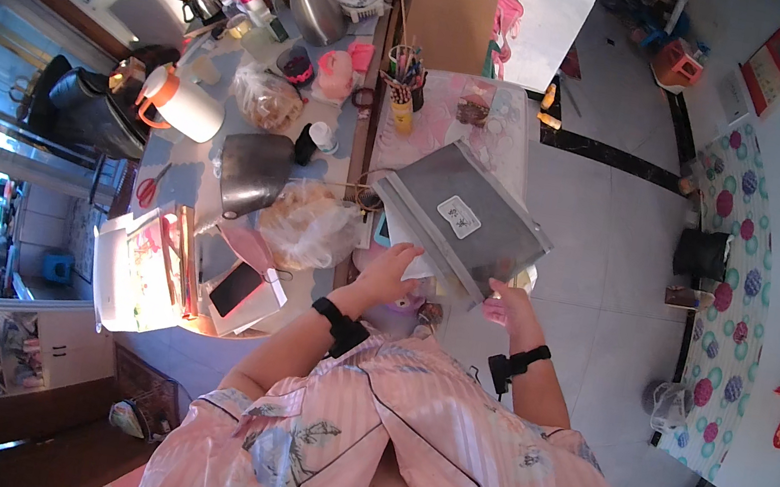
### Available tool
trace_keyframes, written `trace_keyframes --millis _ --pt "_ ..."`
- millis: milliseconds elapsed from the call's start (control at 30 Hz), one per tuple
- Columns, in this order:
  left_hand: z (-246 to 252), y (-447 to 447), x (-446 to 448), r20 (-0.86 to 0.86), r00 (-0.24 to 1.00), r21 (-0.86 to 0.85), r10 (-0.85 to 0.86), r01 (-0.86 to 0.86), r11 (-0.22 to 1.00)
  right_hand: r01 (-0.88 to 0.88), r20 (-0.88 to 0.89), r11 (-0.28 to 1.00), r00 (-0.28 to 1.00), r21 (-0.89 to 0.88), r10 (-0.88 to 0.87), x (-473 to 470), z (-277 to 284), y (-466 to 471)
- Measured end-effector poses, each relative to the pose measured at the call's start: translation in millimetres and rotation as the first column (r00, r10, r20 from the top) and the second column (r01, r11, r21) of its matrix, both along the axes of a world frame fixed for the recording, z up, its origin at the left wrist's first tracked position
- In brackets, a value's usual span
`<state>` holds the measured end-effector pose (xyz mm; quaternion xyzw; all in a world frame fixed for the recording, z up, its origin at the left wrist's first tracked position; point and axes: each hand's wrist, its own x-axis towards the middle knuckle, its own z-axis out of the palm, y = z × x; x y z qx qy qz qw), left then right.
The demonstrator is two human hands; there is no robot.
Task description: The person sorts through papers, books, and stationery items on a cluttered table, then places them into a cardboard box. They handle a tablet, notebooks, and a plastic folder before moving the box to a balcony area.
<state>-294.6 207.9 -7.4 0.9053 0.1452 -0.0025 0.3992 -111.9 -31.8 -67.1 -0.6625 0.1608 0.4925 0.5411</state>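
A grey zip folder point(485, 212) with a white label bearing writing is tilted above a small pink-patterned table point(456, 102). My right hand point(512, 311) pinches its lower corner. My left hand point(389, 274) is beside the folder's near-left edge, with fingers and thumb apart. White paper point(403, 234) shows under that edge, close to my left fingertips; whether they touch it is unclear. Both wrists wear black bands. Past the folder, a yellow cup point(400, 116) of pencils stands on the small table.
The larger table at left holds a dark grey bin-like container point(253, 174), plastic bags of food point(310, 224), a white jug point(187, 109), red scissors point(150, 189), a phone point(236, 290) and a steel kettle point(315, 9). A cardboard sheet point(449, 22) stands behind the small table.
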Motion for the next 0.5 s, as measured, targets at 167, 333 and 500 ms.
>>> trace_keyframes --millis 167,333,500 --pt "1.5 -0.8 -2.8 -0.050 0.997 -0.068 0.060 -0.063 0.996 0.055 -0.092 0.997 0.994 -0.063 -0.061 -3.1 -6.4 14.1" --pt "5.1 0.1 -20.4 -0.105 0.982 -0.164 0.159 -0.175 0.971 0.075 -0.159 0.997 0.985 0.027 -0.070 4.9 -11.9 9.6" --pt "5.6 -1.9 -40.3 -0.127 0.968 -0.204 0.215 -0.238 0.950 0.110 -0.121 0.991 0.988 0.074 -0.100 6.3 -19.4 14.1"
